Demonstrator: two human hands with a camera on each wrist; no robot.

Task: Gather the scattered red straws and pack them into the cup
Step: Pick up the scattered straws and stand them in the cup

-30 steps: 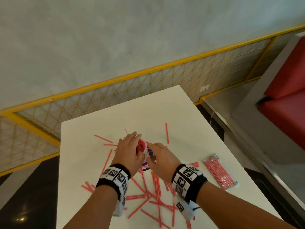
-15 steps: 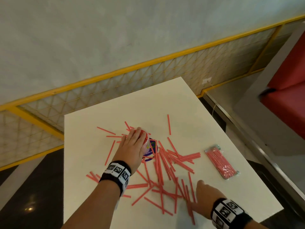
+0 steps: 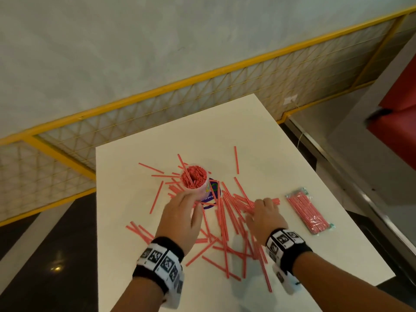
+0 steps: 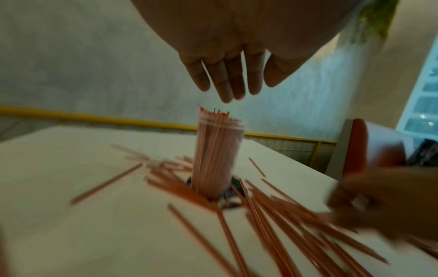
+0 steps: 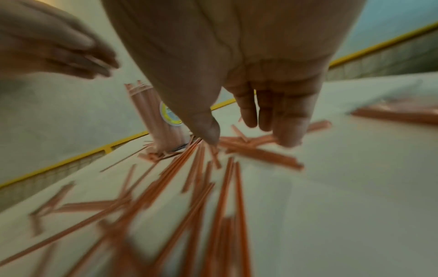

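Head view | left hand (image 3: pixel 182 218) open, fingers straight, above clear plastic cup (image 3: pixel 198 188) | right hand (image 3: pixel 263 216) fingers curling onto thin red plastic straws (image 3: pixel 227 212), grasp unclear | light, slippery, likely bendable: pinch bundle mid-length

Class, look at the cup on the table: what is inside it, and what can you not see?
The cup is packed with upright red straws, their ends filling the mouth; one leans out over the rim. The bottom inside is hidden by the straws.

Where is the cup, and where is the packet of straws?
cup (image 3: pixel 203 192): head view, on its clear side wall below the rim.
packet of straws (image 3: pixel 308 212): head view, on the middle of the wrapped bundle.
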